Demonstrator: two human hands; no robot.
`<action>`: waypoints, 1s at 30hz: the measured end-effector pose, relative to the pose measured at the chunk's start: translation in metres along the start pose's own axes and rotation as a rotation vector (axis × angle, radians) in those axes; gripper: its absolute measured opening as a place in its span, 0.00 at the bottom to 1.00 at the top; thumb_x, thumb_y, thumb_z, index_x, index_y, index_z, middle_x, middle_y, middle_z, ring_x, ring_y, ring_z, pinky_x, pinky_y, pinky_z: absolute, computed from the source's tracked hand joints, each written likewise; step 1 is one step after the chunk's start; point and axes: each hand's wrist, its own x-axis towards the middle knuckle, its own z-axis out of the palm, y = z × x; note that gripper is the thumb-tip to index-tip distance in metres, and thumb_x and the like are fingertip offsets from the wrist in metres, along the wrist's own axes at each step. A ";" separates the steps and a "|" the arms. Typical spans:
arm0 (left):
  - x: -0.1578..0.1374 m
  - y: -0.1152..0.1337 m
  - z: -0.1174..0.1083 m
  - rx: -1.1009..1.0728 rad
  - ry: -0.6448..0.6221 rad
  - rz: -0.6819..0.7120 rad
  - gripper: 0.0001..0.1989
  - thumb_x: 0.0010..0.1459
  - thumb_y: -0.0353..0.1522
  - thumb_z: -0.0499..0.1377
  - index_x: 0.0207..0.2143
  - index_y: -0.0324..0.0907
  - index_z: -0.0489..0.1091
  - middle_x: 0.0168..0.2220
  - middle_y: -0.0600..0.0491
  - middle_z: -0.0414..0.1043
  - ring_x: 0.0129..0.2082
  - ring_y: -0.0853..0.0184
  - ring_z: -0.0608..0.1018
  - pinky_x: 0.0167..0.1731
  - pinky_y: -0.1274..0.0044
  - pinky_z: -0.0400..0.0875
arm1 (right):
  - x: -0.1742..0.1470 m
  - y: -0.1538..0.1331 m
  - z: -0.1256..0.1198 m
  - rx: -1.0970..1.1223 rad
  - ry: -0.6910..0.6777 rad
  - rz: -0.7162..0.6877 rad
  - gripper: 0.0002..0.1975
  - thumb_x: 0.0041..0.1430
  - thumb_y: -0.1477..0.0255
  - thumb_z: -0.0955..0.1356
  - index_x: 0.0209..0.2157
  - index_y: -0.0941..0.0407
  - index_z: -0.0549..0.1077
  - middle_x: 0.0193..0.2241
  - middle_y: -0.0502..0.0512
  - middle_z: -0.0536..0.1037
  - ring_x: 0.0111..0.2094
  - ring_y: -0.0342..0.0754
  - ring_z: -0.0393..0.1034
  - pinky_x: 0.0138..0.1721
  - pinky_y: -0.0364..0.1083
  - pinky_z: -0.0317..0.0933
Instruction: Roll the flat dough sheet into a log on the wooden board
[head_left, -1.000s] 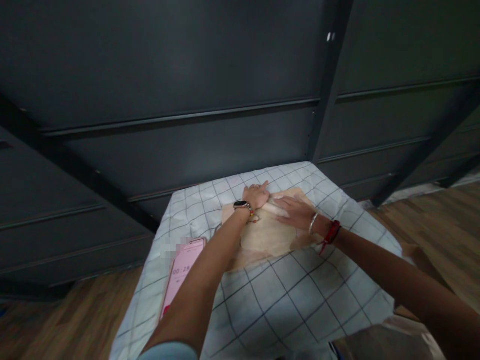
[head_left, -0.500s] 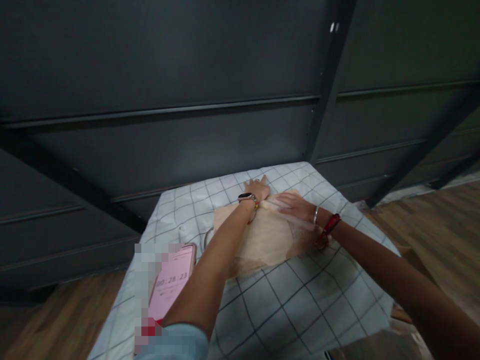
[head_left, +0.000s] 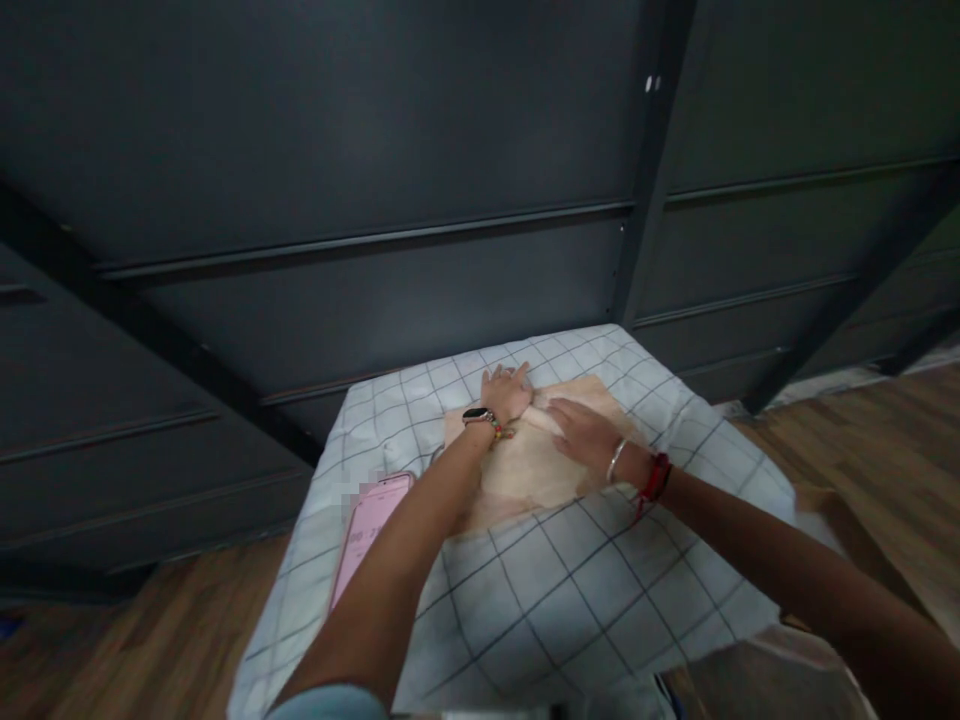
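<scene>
A flat beige piece (head_left: 529, 470), cloth or paper I cannot tell, lies on the checked tablecloth (head_left: 585, 590). Part of it looks covered by something thin and see-through, and a thin loop shows at its left side. My left hand (head_left: 506, 393) is spread with its palm down at the far edge of the piece, a dark watch on the wrist. Beside it, my right hand (head_left: 589, 432) rests flat on the piece with fingers stretched out. Between the two hands runs a raised fold. Neither hand grips anything that I can see.
Left of my left forearm lies a phone (head_left: 367, 530) with a pink screen, partly hidden by the arm. A dark panelled wall (head_left: 420, 290) stands right behind the table. Brown cardboard-like items (head_left: 757, 680) sit at the lower right, near the wooden floor (head_left: 862, 440).
My right hand has slid a little nearer to me across the beige piece. My left hand stays at the far edge. The camera view has shifted slightly.
</scene>
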 end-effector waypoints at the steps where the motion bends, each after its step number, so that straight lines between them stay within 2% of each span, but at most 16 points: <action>1: -0.008 -0.003 0.000 0.006 0.010 0.004 0.28 0.62 0.36 0.42 0.65 0.45 0.48 0.61 0.48 0.59 0.62 0.57 0.56 0.59 0.59 0.48 | -0.006 -0.008 0.000 -0.005 -0.008 0.025 0.18 0.61 0.70 0.61 0.52 0.58 0.66 0.54 0.61 0.66 0.57 0.52 0.57 0.57 0.51 0.54; 4: -0.025 -0.008 0.000 0.018 0.030 -0.016 0.28 0.62 0.35 0.41 0.65 0.44 0.47 0.62 0.47 0.57 0.62 0.56 0.56 0.58 0.59 0.52 | -0.016 -0.021 -0.001 -0.021 -0.010 0.116 0.17 0.63 0.68 0.59 0.50 0.59 0.66 0.50 0.65 0.69 0.53 0.55 0.61 0.53 0.53 0.57; 7: -0.029 -0.006 -0.001 0.031 0.023 -0.051 0.29 0.63 0.36 0.40 0.66 0.44 0.45 0.63 0.47 0.55 0.63 0.55 0.55 0.58 0.57 0.50 | -0.015 -0.016 -0.002 -0.046 0.000 0.179 0.19 0.63 0.64 0.60 0.50 0.61 0.65 0.49 0.69 0.69 0.52 0.59 0.61 0.53 0.56 0.55; 11: -0.016 -0.002 -0.001 0.051 0.002 -0.007 0.29 0.62 0.37 0.40 0.65 0.45 0.46 0.63 0.47 0.55 0.64 0.55 0.53 0.60 0.56 0.45 | -0.004 0.003 -0.002 -0.081 -0.016 0.158 0.24 0.63 0.61 0.59 0.53 0.63 0.64 0.53 0.68 0.68 0.56 0.60 0.57 0.56 0.58 0.48; 14: -0.001 -0.002 0.001 0.053 -0.026 0.040 0.29 0.62 0.38 0.39 0.66 0.47 0.45 0.63 0.49 0.54 0.64 0.56 0.52 0.60 0.56 0.43 | 0.006 0.016 -0.003 -0.077 -0.035 0.143 0.25 0.63 0.59 0.59 0.54 0.61 0.65 0.53 0.66 0.68 0.57 0.58 0.55 0.56 0.57 0.48; 19: 0.028 0.000 0.006 0.012 -0.118 0.031 0.32 0.61 0.40 0.41 0.67 0.44 0.41 0.64 0.47 0.52 0.64 0.53 0.51 0.59 0.54 0.44 | 0.018 0.036 -0.008 0.009 -0.093 0.153 0.20 0.65 0.61 0.57 0.54 0.52 0.66 0.54 0.58 0.69 0.56 0.58 0.57 0.54 0.62 0.49; 23: 0.046 0.005 0.009 -0.032 -0.112 0.017 0.33 0.60 0.38 0.42 0.66 0.41 0.42 0.63 0.44 0.54 0.64 0.52 0.53 0.59 0.53 0.45 | 0.022 0.046 -0.011 0.031 -0.158 0.177 0.19 0.67 0.63 0.54 0.54 0.49 0.66 0.54 0.56 0.69 0.55 0.57 0.57 0.55 0.67 0.45; 26: 0.051 0.006 0.009 -0.045 -0.090 -0.005 0.33 0.59 0.38 0.43 0.66 0.41 0.43 0.61 0.42 0.57 0.63 0.53 0.56 0.58 0.54 0.46 | 0.022 0.048 -0.014 0.026 -0.169 0.199 0.20 0.67 0.62 0.54 0.54 0.50 0.65 0.54 0.56 0.68 0.57 0.57 0.55 0.56 0.67 0.45; 30: 0.041 0.006 0.006 -0.019 -0.075 0.002 0.32 0.60 0.37 0.43 0.66 0.42 0.44 0.62 0.44 0.57 0.63 0.54 0.56 0.59 0.55 0.45 | 0.021 0.039 -0.014 0.030 -0.103 0.182 0.20 0.67 0.63 0.53 0.54 0.49 0.66 0.54 0.56 0.69 0.56 0.57 0.56 0.56 0.67 0.45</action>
